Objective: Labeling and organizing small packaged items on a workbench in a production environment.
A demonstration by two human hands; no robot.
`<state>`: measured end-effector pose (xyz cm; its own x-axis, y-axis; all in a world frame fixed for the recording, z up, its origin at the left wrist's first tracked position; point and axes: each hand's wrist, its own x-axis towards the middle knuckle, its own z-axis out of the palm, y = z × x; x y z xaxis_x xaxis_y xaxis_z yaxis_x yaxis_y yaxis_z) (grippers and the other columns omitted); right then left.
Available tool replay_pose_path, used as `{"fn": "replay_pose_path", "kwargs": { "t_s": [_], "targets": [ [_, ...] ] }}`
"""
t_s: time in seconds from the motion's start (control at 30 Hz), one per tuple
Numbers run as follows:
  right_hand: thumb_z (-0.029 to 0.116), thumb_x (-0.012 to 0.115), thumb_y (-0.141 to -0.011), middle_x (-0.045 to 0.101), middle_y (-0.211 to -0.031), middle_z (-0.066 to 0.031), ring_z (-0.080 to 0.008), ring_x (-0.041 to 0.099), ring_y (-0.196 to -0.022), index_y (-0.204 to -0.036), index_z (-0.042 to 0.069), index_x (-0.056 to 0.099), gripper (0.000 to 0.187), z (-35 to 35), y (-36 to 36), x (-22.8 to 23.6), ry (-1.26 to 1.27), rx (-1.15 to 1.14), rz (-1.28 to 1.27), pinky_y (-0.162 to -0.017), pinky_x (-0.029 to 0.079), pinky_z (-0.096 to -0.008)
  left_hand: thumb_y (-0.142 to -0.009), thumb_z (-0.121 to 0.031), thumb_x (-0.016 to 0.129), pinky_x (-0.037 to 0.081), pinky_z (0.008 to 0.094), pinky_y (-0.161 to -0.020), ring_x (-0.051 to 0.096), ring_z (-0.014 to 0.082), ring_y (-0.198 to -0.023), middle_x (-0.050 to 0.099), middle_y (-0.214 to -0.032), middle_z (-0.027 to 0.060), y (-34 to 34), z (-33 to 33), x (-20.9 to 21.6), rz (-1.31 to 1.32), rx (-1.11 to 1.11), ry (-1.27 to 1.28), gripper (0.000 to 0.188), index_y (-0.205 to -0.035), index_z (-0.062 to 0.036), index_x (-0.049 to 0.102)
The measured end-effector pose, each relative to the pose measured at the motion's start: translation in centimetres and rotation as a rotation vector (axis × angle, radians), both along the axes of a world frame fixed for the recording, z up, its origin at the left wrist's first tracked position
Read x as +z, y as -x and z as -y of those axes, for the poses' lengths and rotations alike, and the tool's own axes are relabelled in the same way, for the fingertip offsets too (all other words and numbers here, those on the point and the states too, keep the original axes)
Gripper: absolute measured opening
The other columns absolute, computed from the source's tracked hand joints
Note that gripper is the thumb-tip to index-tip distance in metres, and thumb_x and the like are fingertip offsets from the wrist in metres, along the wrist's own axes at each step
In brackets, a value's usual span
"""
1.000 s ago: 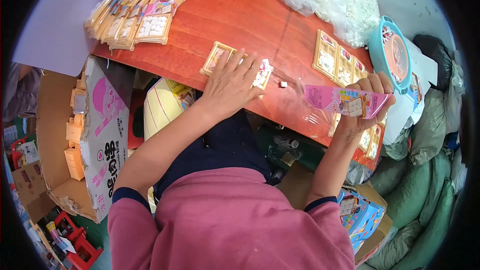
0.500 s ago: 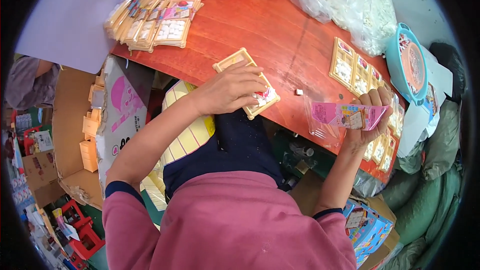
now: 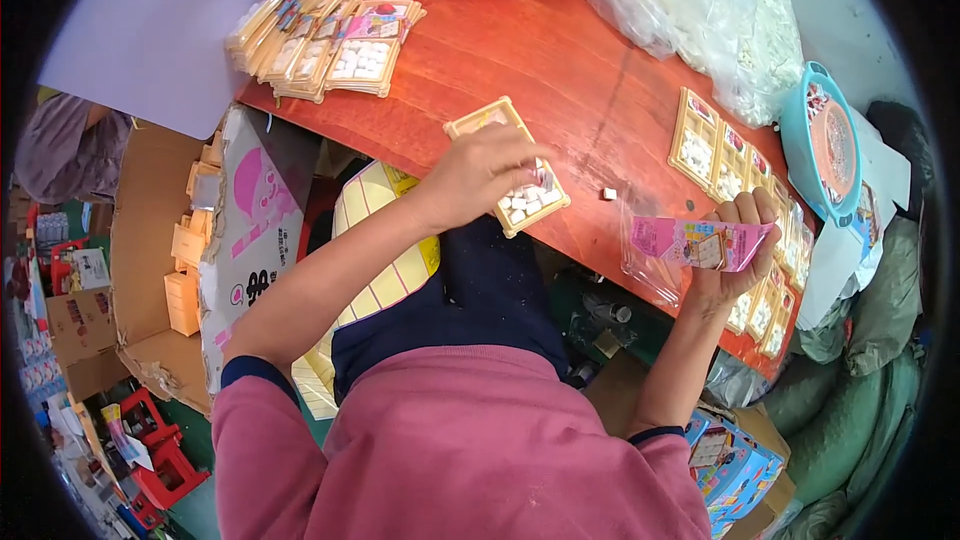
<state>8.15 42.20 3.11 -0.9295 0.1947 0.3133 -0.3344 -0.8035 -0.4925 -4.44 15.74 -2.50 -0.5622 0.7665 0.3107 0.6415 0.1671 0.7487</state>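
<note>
Reddish-brown wooden table seen from above, with the person's two forearms entering from the near edge. The left hand is closed over a tan plastic tray of small white pieces, gripping it at the near edge of the table, the fingers curled on top (the tray's far corner and near-right end show past the knuckles). The right hand, off the near-right edge of the table, is closed around a pink printed card in a clear bag, the bag's open mouth hanging to the left. A single white piece lies on the wood between the two hands. A row of filled trays lies just beyond the right hand; a stack of packed trays sits at the far left. A turquoise basin stands at the right edge, a heap of clear bags at the far right.
</note>
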Motion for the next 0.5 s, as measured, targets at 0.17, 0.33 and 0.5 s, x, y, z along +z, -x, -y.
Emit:
{"fn": "replay_pose_path", "kwargs": {
  "t_s": [0.17, 0.33, 0.5],
  "targets": [
    [0.014, 0.064, -0.086, 0.039, -0.068, 0.0051, -0.0072, 0.033, -0.059, -0.086, 0.014, 0.041, 0.023, 0.1, 0.0, 0.0, 0.019, 0.014, 0.004, -0.056, 0.030, -0.0240, -0.081, -0.006, 0.064, 0.048, 0.0221, -0.071, 0.058, 0.0076, -0.080, 0.063, -0.089, 0.0033, 2.6, 1.1, 0.5, 0.501, 0.405, -0.248, 0.030, -0.111, -0.0006, 0.062],
    [0.014, 0.064, -0.086, 0.038, -0.068, 0.0050, -0.0072, 0.033, -0.058, -0.086, 0.014, 0.041, 0.023, 0.0, 0.0, -0.4, 0.029, 0.028, 0.007, -0.056, 0.030, -0.0241, -0.080, -0.009, 0.065, 0.049, 0.0254, -0.072, 0.062, 0.0129, -0.081, 0.066, -0.088, 0.0080, 3.5, 1.0, -0.1, 0.276, 0.546, -0.061, 0.027, -0.106, -0.0010, 0.064],
    [0.015, 0.063, -0.087, 0.038, -0.068, 0.0052, -0.0072, 0.033, -0.059, -0.086, 0.014, 0.041, 0.023, -0.3, -0.3, -0.1, 0.007, -0.009, 0.007, -0.056, 0.030, -0.0240, -0.076, -0.011, 0.067, 0.047, 0.0337, -0.073, 0.060, 0.0241, -0.081, 0.065, -0.086, 0.0102, 2.6, 0.7, -1.2, -0.065, 0.540, -0.010, 0.016, -0.091, -0.0034, 0.068]
  ]
}}
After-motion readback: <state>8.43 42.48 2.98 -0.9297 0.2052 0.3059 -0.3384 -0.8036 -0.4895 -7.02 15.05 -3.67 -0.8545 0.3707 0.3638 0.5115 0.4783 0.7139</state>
